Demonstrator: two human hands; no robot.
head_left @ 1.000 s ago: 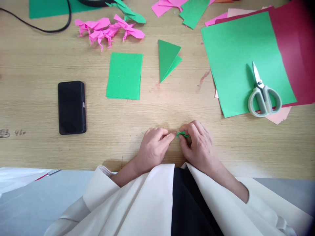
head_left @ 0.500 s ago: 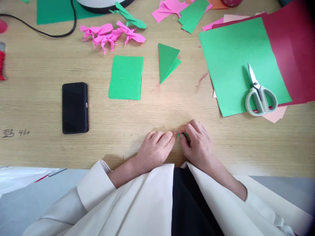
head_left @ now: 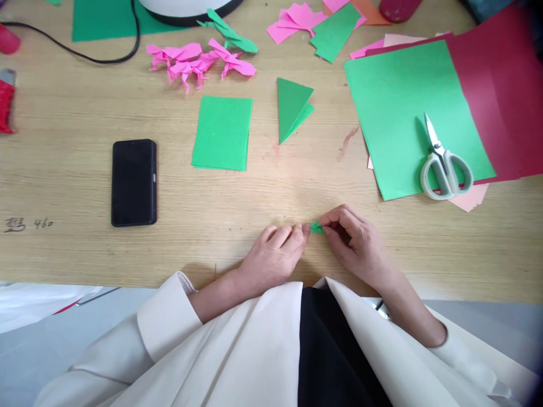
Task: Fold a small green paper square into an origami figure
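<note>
A small folded green paper piece lies between my two hands near the table's front edge, mostly hidden by fingers. My left hand pinches its left end, the fingers pressed together. On the right end, my right hand holds it between thumb and forefinger. Beyond the hands are a folded green triangle and a stack of green squares. Several pink folded figures and a green folded figure sit farther back.
A black phone-like device lies at the left. Scissors rest on large green sheets over red sheets at the right. A black cable curves at the back left. Pink paper pieces lie at the back.
My right hand has moved right and its fingers now sit farther from my left hand, so more of the green piece shows. The whole view has shifted slightly.
</note>
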